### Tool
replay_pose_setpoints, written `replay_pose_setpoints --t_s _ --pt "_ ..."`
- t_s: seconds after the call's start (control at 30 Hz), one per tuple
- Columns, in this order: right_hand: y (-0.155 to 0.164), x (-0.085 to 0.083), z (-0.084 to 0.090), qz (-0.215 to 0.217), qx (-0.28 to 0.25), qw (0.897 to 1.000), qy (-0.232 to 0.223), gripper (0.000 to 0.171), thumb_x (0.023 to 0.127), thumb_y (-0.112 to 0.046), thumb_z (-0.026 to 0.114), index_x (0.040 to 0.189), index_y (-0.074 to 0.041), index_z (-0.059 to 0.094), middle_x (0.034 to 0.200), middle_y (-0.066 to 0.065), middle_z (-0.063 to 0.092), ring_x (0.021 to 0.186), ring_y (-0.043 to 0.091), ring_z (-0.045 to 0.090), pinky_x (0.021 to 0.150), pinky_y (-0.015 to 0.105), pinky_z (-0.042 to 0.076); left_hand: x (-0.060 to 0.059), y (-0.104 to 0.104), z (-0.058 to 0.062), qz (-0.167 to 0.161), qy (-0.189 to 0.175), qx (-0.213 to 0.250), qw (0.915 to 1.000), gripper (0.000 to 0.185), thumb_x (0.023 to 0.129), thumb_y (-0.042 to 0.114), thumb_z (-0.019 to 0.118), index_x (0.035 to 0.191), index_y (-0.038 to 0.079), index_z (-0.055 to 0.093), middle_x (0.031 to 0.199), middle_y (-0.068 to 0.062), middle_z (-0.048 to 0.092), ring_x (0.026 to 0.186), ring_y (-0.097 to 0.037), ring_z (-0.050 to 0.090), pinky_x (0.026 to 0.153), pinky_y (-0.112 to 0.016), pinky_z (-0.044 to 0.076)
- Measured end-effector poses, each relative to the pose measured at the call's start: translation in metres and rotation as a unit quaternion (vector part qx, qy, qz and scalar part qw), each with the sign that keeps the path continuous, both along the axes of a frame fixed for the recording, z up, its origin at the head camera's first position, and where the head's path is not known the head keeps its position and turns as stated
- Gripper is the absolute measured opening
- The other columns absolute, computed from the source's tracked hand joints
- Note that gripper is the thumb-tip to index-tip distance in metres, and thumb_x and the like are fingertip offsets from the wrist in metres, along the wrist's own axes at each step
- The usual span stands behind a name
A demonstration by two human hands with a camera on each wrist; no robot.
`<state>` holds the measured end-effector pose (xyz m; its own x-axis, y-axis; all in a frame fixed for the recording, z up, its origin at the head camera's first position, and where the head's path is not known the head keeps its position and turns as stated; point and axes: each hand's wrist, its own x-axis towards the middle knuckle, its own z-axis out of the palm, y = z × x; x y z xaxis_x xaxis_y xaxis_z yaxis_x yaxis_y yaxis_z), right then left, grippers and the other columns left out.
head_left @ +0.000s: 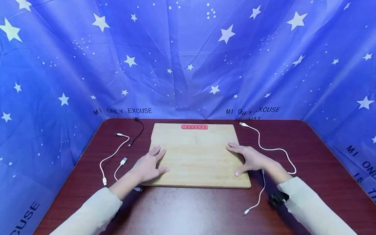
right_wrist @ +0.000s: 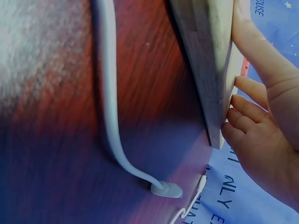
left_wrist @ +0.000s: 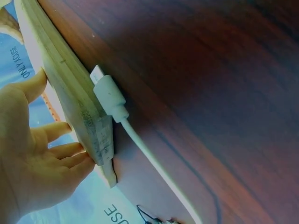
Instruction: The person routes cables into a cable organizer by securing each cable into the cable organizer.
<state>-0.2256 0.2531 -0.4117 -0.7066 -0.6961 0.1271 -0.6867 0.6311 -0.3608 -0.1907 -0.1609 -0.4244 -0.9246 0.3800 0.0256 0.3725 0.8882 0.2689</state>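
A pale wooden board (head_left: 199,156) lies flat in the middle of a dark red table (head_left: 188,209). A red slotted cable holder (head_left: 194,127) sits at the board's far edge. My left hand (head_left: 149,164) rests flat, fingers spread, on the board's left edge (left_wrist: 74,102), with the left hand's fingers (left_wrist: 65,151) straight. Flat on the right side of the board lies my right hand (head_left: 248,158), its fingers (right_wrist: 247,109) against the board's edge (right_wrist: 205,60). Neither hand holds anything.
Two white cables (head_left: 114,153) and a black cable (head_left: 138,132) lie left of the board; one white plug (left_wrist: 110,98) touches the board's side. A long white cable (head_left: 273,149) runs past my right wrist, its plug (right_wrist: 167,190) on the table. A blue star-print curtain (head_left: 188,58) surrounds the table.
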Motion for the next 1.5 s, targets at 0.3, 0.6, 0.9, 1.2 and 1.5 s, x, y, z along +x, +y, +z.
replay_pose_setpoints --t_s 0.3,0.6,0.9,1.2,1.5 --pt "0.002 0.001 -0.003 -0.009 -0.003 1.000 -0.028 0.100 0.056 -0.042 0.088 0.134 0.006 0.050 0.143 0.032 0.043 0.132 0.048 0.041 0.114 0.009 0.024 0.000 -0.001 -0.007 0.002 0.019 0.001 0.9998 0.076 0.083 0.053 0.065 0.141 0.009 0.047 0.149 -0.021 0.043 0.141 -0.034 0.039 0.110 -0.049 0.043" --pt "-0.001 -0.002 -0.001 -0.014 0.009 0.999 -0.029 0.101 0.056 -0.044 0.088 0.135 0.005 0.050 0.144 0.030 0.044 0.133 0.047 0.041 0.109 0.050 0.040 0.001 -0.004 -0.003 0.000 0.030 -0.002 0.9995 0.075 0.083 0.053 0.065 0.140 0.007 0.049 0.147 -0.022 0.044 0.139 -0.035 0.041 0.110 -0.048 0.044" --pt "0.001 0.000 -0.002 -0.008 -0.014 0.999 -0.028 0.099 0.057 -0.044 0.088 0.135 0.005 0.050 0.144 0.031 0.043 0.132 0.049 0.041 0.114 0.008 0.023 -0.004 -0.007 -0.001 -0.014 0.033 0.006 0.9993 0.076 0.080 0.053 0.069 0.137 0.007 0.052 0.145 -0.021 0.048 0.136 -0.036 0.044 0.109 -0.050 0.044" --pt "0.003 0.001 -0.005 0.010 -0.038 0.999 -0.020 0.094 0.059 -0.044 0.087 0.133 0.004 0.053 0.142 0.032 0.045 0.130 0.051 0.041 0.108 -0.001 0.013 -0.007 -0.018 0.000 -0.069 0.040 -0.010 0.9968 0.074 0.081 0.054 0.067 0.138 0.008 0.052 0.145 -0.023 0.047 0.136 -0.040 0.043 0.112 -0.052 0.041" --pt "0.005 0.001 -0.008 0.028 -0.054 0.998 -0.002 0.091 0.060 -0.040 0.088 0.131 0.005 0.054 0.139 0.032 0.048 0.129 0.048 0.044 0.109 -0.002 0.012 -0.011 -0.026 0.005 -0.124 0.083 -0.059 0.9870 0.070 0.084 0.055 0.063 0.136 0.009 0.054 0.140 -0.022 0.052 0.130 -0.040 0.050 0.109 -0.050 0.044"
